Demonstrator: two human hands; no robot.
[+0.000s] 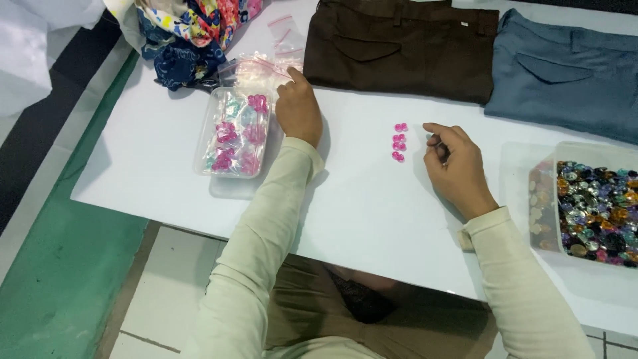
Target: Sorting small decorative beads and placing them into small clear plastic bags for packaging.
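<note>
**Hands split between bag pile and pink gem row**

Right hand point(458, 166) rests on the white table point(153, 159), fingers curled in narrow, thumb and forefinger pinched together. Something small may sit in the pinch, but it's too small to tell. The pinch sits just right of the pink gems point(399, 141), close but apart, not touching. The gems lie in a short near-vertical row, likely lined up that way so they are easy to count and pick off one by one.

Left hand point(298, 110) is knuckles-up, forefinger stretched forward onto the small clear zip bags point(266, 66), touching them; no closed grasp visible, fingers loosely bent. The bags sit at the far end of the clear tray point(231, 133), which the hand is just beside. The tray holds filled bags of pink and pale green gems, so empties and filled lots look kept together on the left side.

Further out: a clear tub of mixed coloured gems point(595, 213) at the right edge, near the right wrist, handy for that hand. Brown trousers point(399, 46) and grey-blue trousers point(565, 73) lie folded along the far table edge, patterned fabric point(189, 30) bunched at far left. Gem row lies between the two hands, nearer the right one.
</note>
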